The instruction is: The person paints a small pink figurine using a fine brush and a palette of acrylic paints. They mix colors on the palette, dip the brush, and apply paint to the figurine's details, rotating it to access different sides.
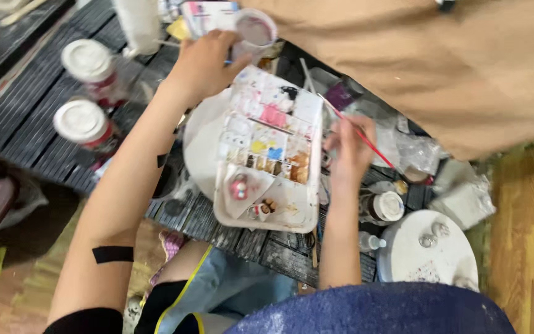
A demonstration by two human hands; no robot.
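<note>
My left hand (202, 59) reaches to the far side of the dark slatted table and grips a small white cup (254, 31) with pinkish paint water inside. My right hand (348, 148) holds a thin red-handled paintbrush (366, 139), its handle slanting down to the right. Between the two hands lies a white paint palette box (270, 154) with many small wells of pink, yellow, blue and brown paint, and a few small painted figures in its near tray.
Two white-lidded jars (84, 93) stand at the left of the table (26, 117). A round white plate (428, 253) with two small rings lies at the right, beside a small jar (387, 206) and plastic bags (465, 198). A tan board (452, 62) covers the upper right.
</note>
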